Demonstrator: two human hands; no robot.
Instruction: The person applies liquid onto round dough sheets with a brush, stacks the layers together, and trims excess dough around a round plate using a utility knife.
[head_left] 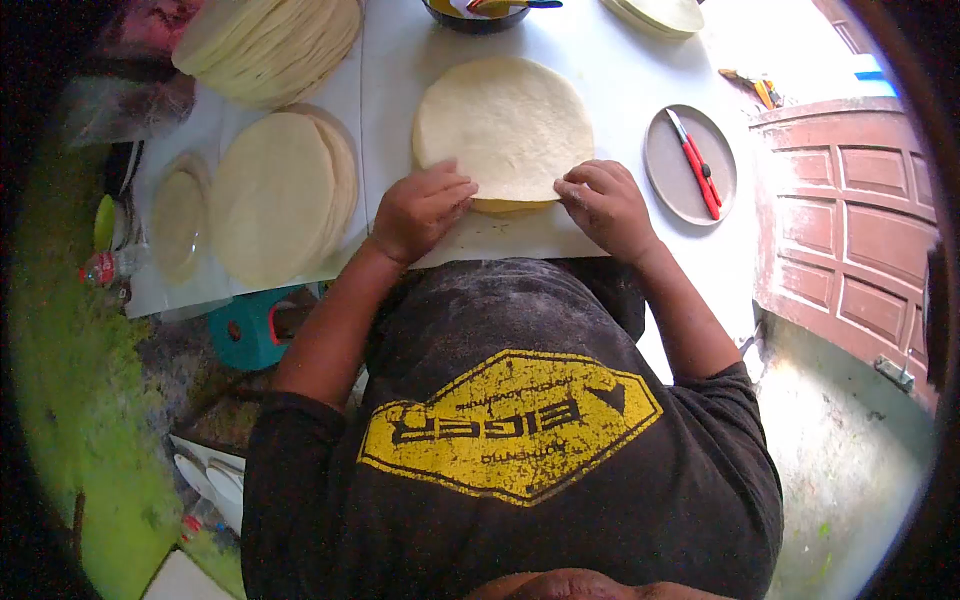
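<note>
A round, flat sheet of pale dough (503,125) lies on the white table in front of me. Its near edge is pinched at the left corner by my left hand (428,208), fingers closed. At the right, my right hand (608,205) grips the same edge between thumb and fingers. Beneath that edge, a yellowish rim of a lower layer shows. To the left rests a low stack of round dough sheets (270,195); behind it is a taller stack (265,50). A red-handled knife (700,175) lies on a round grey plate (660,165) to the right.
A dark bowl (472,20) with a utensil stands at the table's far side. More round sheets (660,14) lie at the far right. A translucent disc (180,225) sits near the left edge. A teal stool (238,335) stands below; a brown panelled door (850,210) is at right.
</note>
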